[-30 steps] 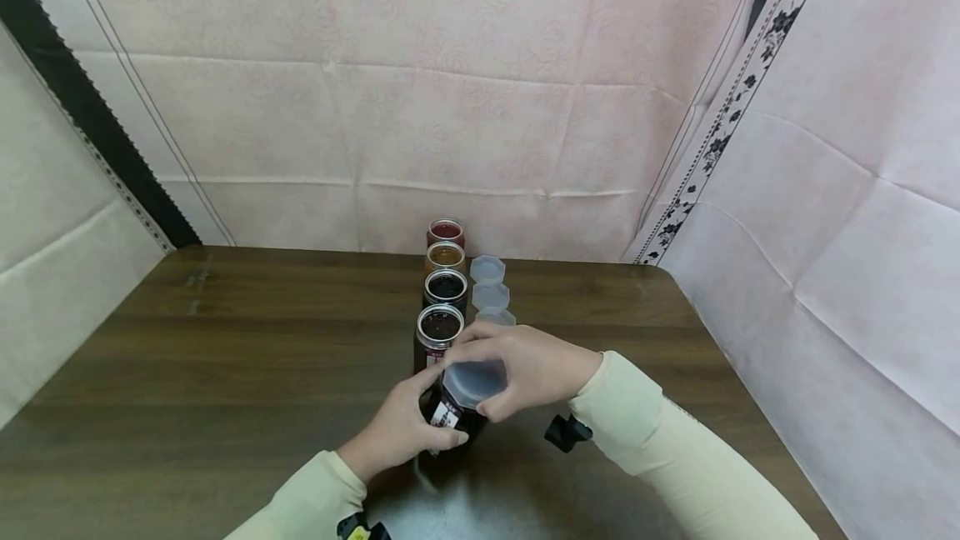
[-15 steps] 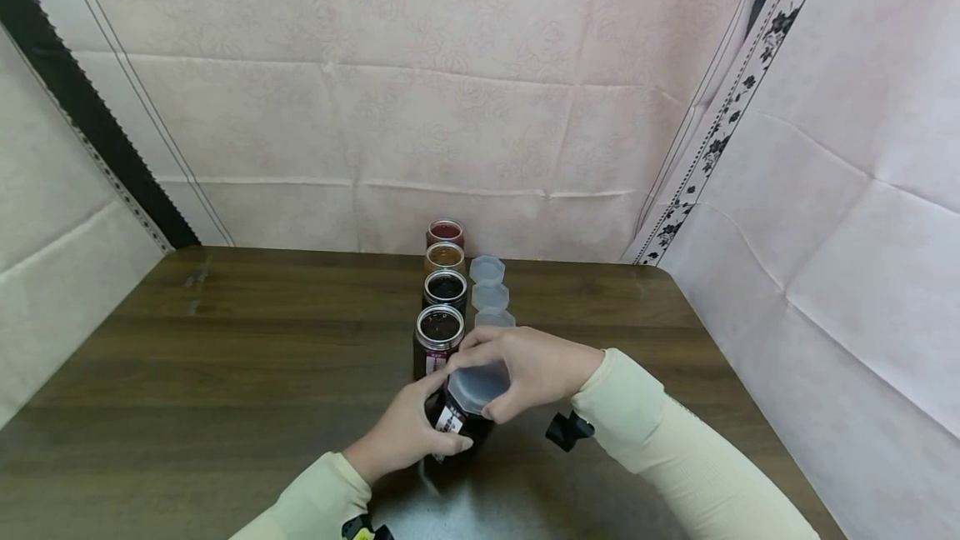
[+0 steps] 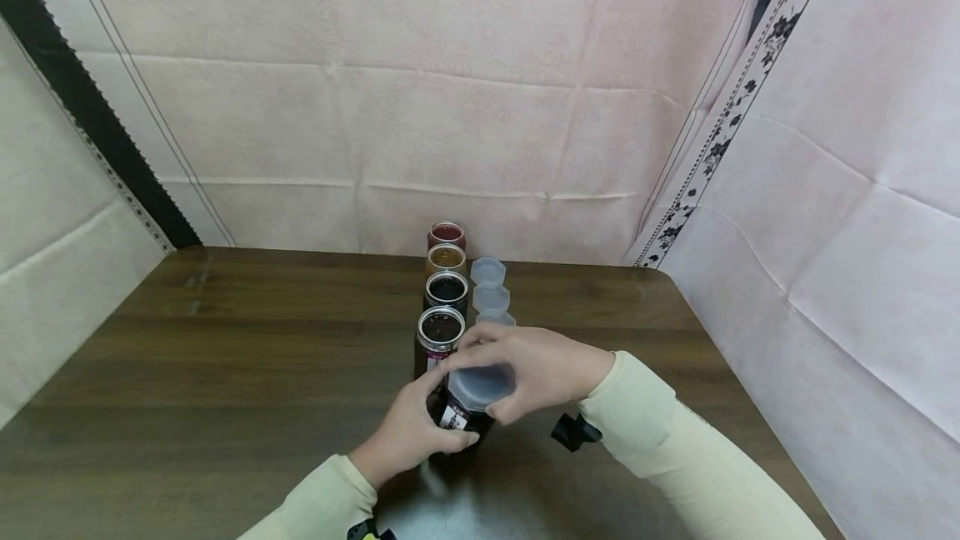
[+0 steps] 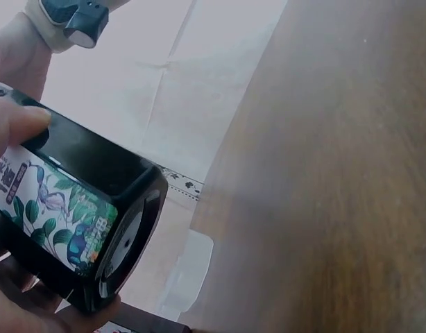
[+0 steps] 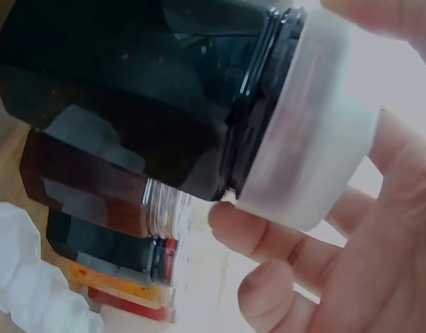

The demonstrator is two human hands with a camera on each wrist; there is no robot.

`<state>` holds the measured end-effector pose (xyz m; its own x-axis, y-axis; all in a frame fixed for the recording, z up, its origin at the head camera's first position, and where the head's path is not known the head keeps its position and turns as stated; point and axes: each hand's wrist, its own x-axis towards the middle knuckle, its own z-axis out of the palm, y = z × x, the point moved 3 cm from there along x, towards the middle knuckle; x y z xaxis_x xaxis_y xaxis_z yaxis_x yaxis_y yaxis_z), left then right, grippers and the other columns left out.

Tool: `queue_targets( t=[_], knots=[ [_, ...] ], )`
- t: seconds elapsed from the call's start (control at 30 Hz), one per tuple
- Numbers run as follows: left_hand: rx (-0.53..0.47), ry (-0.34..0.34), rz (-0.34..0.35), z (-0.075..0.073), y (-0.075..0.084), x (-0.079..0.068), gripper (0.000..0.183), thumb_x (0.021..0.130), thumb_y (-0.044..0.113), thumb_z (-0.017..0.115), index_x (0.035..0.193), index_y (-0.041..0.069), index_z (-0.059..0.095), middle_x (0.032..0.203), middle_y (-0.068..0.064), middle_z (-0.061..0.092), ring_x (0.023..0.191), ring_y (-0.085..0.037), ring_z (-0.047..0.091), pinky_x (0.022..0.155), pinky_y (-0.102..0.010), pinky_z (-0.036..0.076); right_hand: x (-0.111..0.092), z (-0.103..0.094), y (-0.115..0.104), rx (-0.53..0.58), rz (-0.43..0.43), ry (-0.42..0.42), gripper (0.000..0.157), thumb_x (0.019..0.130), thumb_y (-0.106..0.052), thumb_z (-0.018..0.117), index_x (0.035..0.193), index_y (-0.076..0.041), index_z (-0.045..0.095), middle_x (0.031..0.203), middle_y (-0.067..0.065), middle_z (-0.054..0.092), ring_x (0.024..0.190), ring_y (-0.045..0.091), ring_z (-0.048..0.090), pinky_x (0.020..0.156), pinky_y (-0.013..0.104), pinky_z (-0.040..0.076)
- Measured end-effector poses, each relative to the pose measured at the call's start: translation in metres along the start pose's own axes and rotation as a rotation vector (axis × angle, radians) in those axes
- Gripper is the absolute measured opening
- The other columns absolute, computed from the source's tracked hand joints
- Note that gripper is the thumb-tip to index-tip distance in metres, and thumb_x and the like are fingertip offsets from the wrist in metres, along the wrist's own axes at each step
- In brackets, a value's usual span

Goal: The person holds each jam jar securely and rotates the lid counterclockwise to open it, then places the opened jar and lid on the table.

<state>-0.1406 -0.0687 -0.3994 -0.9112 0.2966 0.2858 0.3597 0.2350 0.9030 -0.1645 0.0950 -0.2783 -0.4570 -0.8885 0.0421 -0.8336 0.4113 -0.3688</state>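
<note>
My left hand (image 3: 412,430) grips the body of a dark, faceted jar (image 3: 454,418) with a printed label (image 4: 59,208). In the left wrist view the underside of this jar shows, tilted and off the tabletop. Fingers and thumb of my right hand (image 3: 546,372) hold the rim of the frosted plastic lid (image 3: 480,388) on the jar's mouth. The right wrist view shows that lid (image 5: 313,125) around the neck, with a narrow gap to the shoulder. Just beyond the held jar stands an uncapped dark jar (image 3: 440,328).
Behind it, more uncapped jars stand in line: a black one (image 3: 446,287), an amber one (image 3: 446,257) and a red one (image 3: 447,232). Loose frosted lids (image 3: 491,299) lie in a row to their right. The wooden table (image 3: 247,373) ends at a cloth backdrop (image 3: 465,123).
Both hands have shifted slightly to the right together with the jar and its lid. Their hold looks the same, and the standing jars and loose lids have not moved.
</note>
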Motion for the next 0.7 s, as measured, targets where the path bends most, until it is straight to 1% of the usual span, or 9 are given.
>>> queue_targets(
  t=[0.17, 0.3, 0.4, 0.53, 0.7],
  knots=[
    [0.038, 0.034, -0.022, 0.002, 0.001, 0.000, 0.079, 0.062, 0.019, 0.086, 0.134, 0.015, 0.053, 0.115, -0.001, 0.063, 0.102, -0.016, 0.055, 0.093, -0.033, 0.044, -0.005, -0.002, 0.000, -0.062, 0.108, 0.013, 0.076, 0.073, -0.027, 0.073, 0.143, -0.032, 0.046, 0.134, -0.008, 0.046, 0.098, 0.006, 0.054, 0.078, 0.023, 0.049],
    [0.033, 0.063, -0.053, 0.003, 0.000, 0.001, 0.078, 0.062, 0.020, 0.087, 0.133, 0.014, 0.055, 0.115, -0.001, 0.063, 0.101, -0.017, 0.055, 0.093, -0.036, 0.044, -0.007, -0.002, 0.000, -0.053, 0.181, 0.021, 0.078, 0.075, -0.033, 0.074, 0.145, -0.033, 0.042, 0.133, -0.009, 0.045, 0.093, 0.005, 0.055, 0.077, 0.023, 0.049],
    [0.028, 0.098, -0.066, 0.004, 0.000, 0.001, 0.078, 0.062, 0.020, 0.088, 0.132, 0.015, 0.056, 0.117, -0.001, 0.062, 0.103, -0.017, 0.055, 0.094, -0.039, 0.043, -0.006, -0.002, 0.001, -0.063, 0.218, 0.038, 0.075, 0.076, -0.040, 0.073, 0.145, -0.033, 0.043, 0.130, -0.009, 0.047, 0.089, 0.005, 0.057, 0.075, 0.024, 0.049],
    [0.032, 0.143, -0.065, 0.006, 0.000, 0.002, 0.078, 0.060, 0.017, 0.088, 0.132, 0.015, 0.056, 0.118, 0.000, 0.062, 0.104, -0.017, 0.055, 0.094, -0.041, 0.044, -0.004, -0.003, 0.002, -0.115, 0.275, 0.079, 0.070, 0.079, -0.048, 0.069, 0.142, -0.030, 0.047, 0.129, -0.007, 0.051, 0.083, 0.006, 0.058, 0.071, 0.024, 0.049],
    [0.028, 0.165, -0.051, 0.011, 0.001, 0.003, 0.078, 0.061, 0.015, 0.087, 0.132, 0.018, 0.055, 0.119, 0.003, 0.062, 0.103, -0.016, 0.056, 0.092, -0.038, 0.047, -0.001, -0.003, 0.002, -0.143, 0.383, 0.123, 0.063, 0.083, -0.057, 0.062, 0.136, -0.023, 0.052, 0.124, 0.001, 0.057, 0.078, 0.011, 0.059, 0.069, 0.029, 0.050]
  ],
)
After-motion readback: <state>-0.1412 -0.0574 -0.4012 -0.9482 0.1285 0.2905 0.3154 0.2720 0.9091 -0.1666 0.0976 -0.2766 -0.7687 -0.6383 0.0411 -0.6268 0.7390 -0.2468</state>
